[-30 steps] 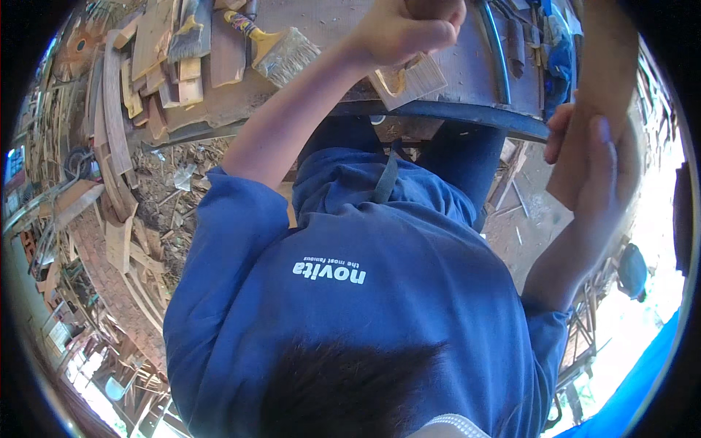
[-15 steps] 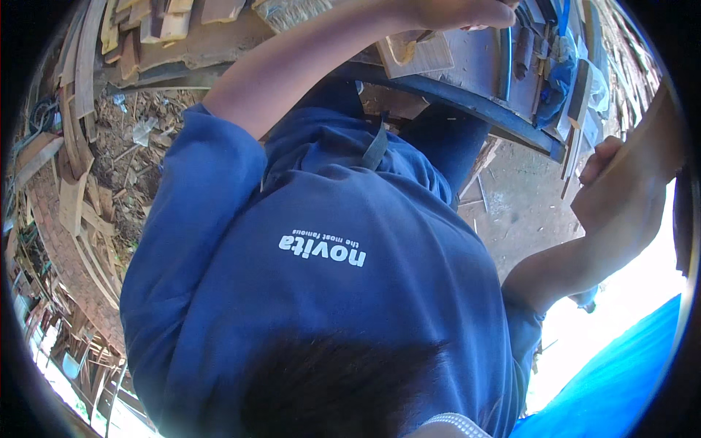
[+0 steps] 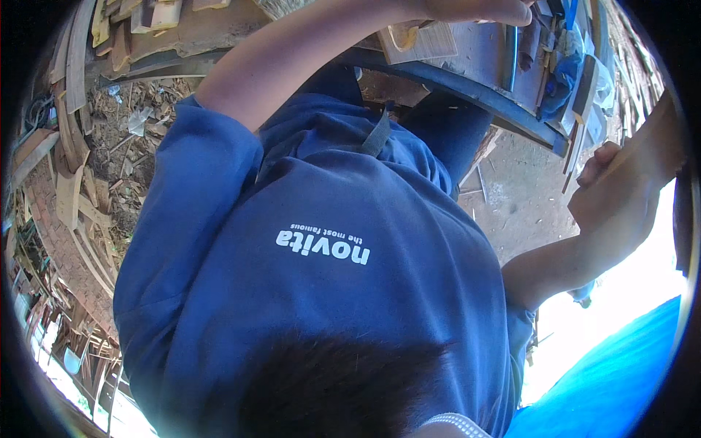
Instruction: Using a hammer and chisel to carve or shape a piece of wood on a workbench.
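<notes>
My left arm reaches across the far side over a workbench (image 3: 478, 62), with my left hand (image 3: 488, 10) at the top edge of the view. Its fingers are bent and pressed together; the upper part is cut off, so what they hold is hidden. Just below lies a flat wooden block (image 3: 437, 42) with a curved yellowish piece (image 3: 402, 35) on it. On the far right, my right hand (image 3: 612, 182) is raised beside the bench. Its fingers curl against a brown shape (image 3: 661, 135) that I cannot make out, partly lost in the dark rim.
Wood strips (image 3: 533, 44) and a blue plastic bag (image 3: 566, 80) crowd the bench's right end. Cut wood pieces (image 3: 157, 16) are stacked at the far left. Scraps and shavings litter the ground (image 3: 135, 157) left of me. A bright blue sheet (image 3: 613, 372) spans the lower right.
The bench and the things on it sit slightly farther right and higher in view. My left hand has shifted a little right. My right hand stays almost in place.
</notes>
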A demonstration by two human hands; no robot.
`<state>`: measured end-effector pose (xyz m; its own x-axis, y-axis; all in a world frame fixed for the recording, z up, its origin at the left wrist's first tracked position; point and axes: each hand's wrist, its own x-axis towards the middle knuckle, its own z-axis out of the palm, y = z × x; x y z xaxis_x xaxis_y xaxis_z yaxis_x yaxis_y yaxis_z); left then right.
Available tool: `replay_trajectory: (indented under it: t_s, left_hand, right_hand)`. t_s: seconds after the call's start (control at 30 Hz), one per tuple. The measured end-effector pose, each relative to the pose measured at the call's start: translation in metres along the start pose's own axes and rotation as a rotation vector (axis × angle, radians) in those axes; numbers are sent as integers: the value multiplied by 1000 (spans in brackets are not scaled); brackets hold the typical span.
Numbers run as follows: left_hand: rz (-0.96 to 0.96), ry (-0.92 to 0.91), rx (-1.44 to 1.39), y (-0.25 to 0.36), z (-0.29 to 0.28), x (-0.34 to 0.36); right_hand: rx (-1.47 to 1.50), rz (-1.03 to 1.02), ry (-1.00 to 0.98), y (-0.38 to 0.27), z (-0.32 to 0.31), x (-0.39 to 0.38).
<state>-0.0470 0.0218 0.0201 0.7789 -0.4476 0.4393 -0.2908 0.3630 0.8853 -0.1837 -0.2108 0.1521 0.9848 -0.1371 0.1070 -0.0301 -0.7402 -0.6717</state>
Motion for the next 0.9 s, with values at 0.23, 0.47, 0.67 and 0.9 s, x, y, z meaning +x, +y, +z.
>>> replay_trajectory:
  t_s: [0.23,0.47,0.67,0.9]
  left_hand:
    - [-41,-24,-62,3,1,-1]
    - [-54,-54,-58,2,0,-2]
    - [-62,-35,-43,2,-1,-2]
    - [-59,-39,-11,4,2,-1]
  right_hand:
    - [83,-82,-92,11,-1,0]
    - [69,-135,-126,9,1,-4]
    - [104,-138,-102,9,4,-6]
    - [256,-33,-14,-8,22,-14]
